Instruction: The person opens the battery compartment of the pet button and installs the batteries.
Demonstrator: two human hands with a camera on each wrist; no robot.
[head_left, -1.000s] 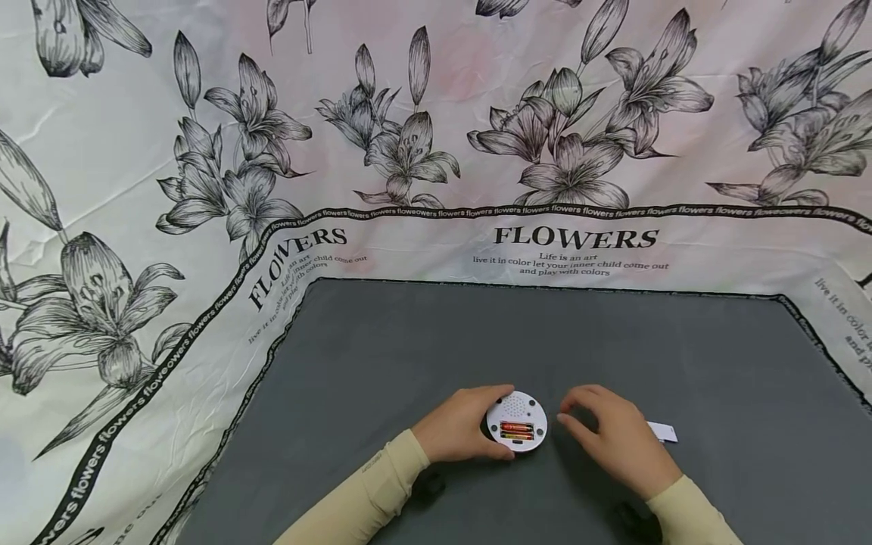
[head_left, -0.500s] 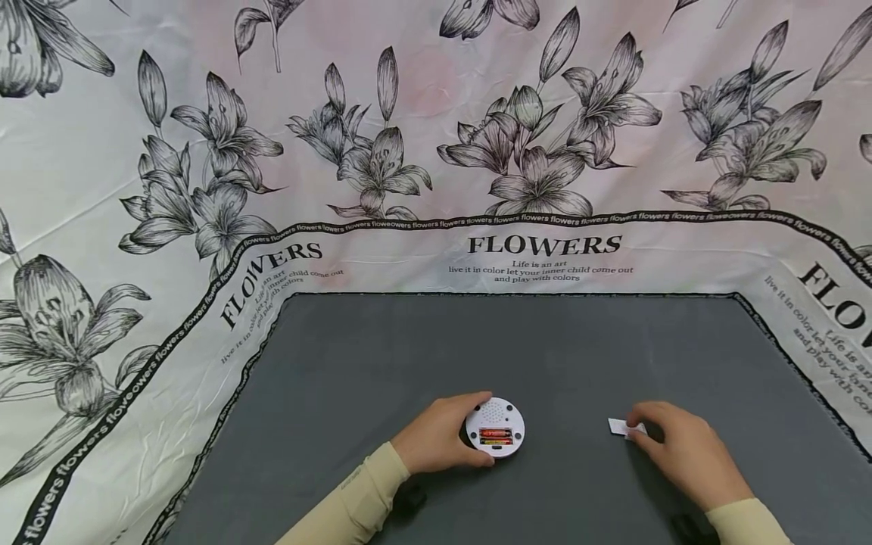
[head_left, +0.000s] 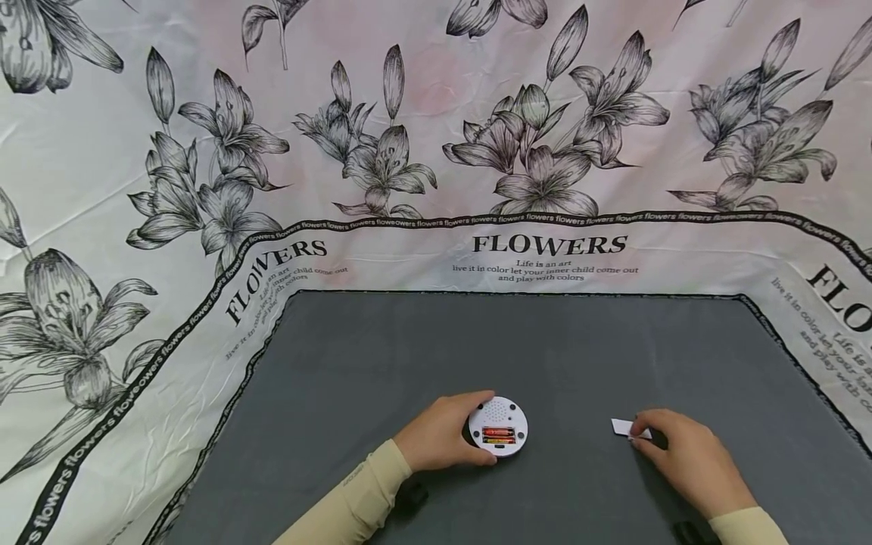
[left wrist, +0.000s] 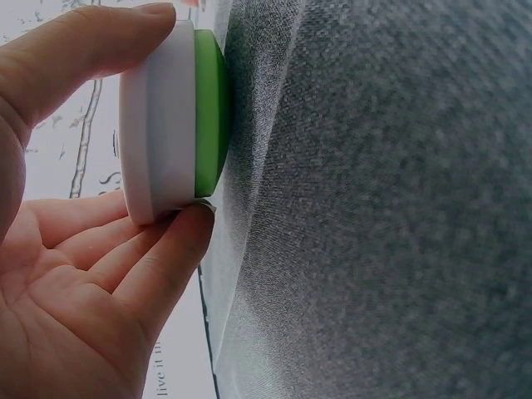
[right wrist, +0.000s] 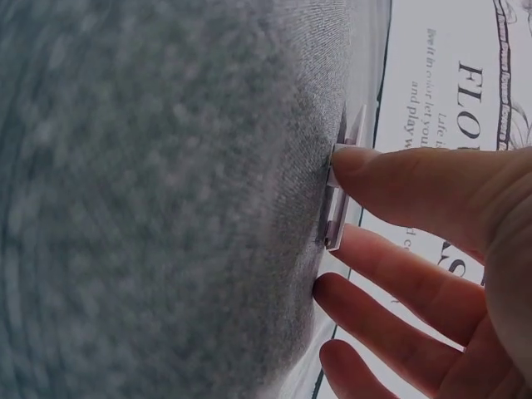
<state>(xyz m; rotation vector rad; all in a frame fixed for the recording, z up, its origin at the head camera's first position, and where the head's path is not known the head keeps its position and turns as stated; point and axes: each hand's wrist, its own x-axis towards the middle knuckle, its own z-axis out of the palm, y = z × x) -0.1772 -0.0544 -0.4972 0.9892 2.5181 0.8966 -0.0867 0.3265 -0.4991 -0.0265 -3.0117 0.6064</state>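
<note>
My left hand (head_left: 436, 433) grips a round white battery device (head_left: 506, 413) by its rim, thumb on one side and fingers on the other. Its face with small holes and dark feet is up, and red batteries (head_left: 499, 431) lie in the uncovered compartment. The left wrist view shows a green button-like part (left wrist: 210, 116) turned down against the cloth. Off to the right, my right hand (head_left: 695, 458) pinches a small flat white battery cover (head_left: 621, 428) at its right end, between thumb and forefinger. In the right wrist view, this cover (right wrist: 337, 220) is edge-on, close to the cloth, partly hidden by the thumb.
A dark grey cloth surface (head_left: 409, 341) lies under both hands. Around it runs a white border printed with lilies and lettering (head_left: 550, 244). A dark strap-like item (head_left: 412, 496) shows under the left wrist.
My right hand has moved right, away from the device, and now pinches the cover that lay behind it. The left hand keeps its grip on the device. The head view has shifted slightly.
</note>
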